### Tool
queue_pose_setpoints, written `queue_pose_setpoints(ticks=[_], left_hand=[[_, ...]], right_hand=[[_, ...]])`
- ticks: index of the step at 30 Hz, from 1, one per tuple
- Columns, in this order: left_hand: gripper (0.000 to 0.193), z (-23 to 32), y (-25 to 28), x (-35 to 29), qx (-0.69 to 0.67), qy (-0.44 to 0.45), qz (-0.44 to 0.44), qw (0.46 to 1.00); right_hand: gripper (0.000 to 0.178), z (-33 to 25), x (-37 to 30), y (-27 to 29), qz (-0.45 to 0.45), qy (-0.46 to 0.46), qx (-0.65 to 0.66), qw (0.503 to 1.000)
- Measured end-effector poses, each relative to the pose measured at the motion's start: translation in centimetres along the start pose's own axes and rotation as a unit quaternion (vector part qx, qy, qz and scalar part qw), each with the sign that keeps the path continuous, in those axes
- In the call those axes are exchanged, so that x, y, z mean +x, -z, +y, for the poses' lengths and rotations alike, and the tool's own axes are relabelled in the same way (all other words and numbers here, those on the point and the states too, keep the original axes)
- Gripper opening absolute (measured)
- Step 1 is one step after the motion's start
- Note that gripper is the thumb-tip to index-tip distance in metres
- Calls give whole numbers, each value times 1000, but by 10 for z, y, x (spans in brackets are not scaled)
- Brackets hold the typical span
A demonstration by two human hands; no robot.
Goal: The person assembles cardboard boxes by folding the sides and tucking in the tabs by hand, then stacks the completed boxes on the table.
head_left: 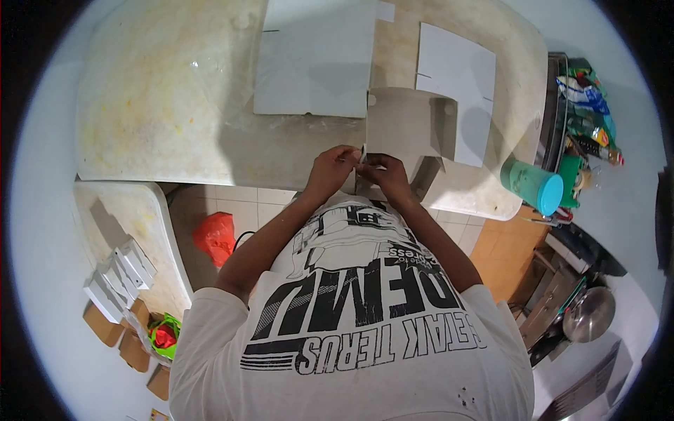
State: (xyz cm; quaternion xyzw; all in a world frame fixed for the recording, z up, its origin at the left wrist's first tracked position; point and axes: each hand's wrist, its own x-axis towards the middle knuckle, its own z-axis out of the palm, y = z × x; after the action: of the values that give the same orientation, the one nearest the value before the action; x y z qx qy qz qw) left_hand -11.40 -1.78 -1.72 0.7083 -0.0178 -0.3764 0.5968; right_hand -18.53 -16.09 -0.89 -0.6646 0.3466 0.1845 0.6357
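Observation:
A partly folded cardboard box point(405, 121), greyish inside with its walls raised, stands at the table's near edge in front of me. My left hand point(333, 170) pinches a small upright flap at the box's near left corner. Close beside it, my right hand point(387, 175) has its fingers closed on the same corner; the fingers hide just how they grip it. Beyond my hands lies a flat white cardboard piece point(314, 59). Another white panel point(460, 77) with short slits extends beside and behind the box on the right.
The pale stained table point(154, 105) spreads ahead. A teal tumbler point(523, 184) lies near its right edge. Folded white boxes point(121, 279) rest on a smaller table at left. A red plastic bag point(214, 237) is on the floor; pans point(588, 314) are at right.

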Motion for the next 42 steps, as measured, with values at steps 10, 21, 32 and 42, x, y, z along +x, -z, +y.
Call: queue_pose_setpoints(ticks=[10,21,32,42], left_hand=[[24,4,-6,22,255,-75,32,964],[15,-6,-32,-3,386,-167,153,894],[21,-25,-44,-10,453,-126,180,864],[18,-25,-50,-1,505,-55,194,839]], right_hand=[[28,22,18,1,41,189,-6,981],[22,51,36,-17,49,111,76,990],[21,52,30,-25,58,19,79,995],[22,68,14,5,-100,191,-224,950]])
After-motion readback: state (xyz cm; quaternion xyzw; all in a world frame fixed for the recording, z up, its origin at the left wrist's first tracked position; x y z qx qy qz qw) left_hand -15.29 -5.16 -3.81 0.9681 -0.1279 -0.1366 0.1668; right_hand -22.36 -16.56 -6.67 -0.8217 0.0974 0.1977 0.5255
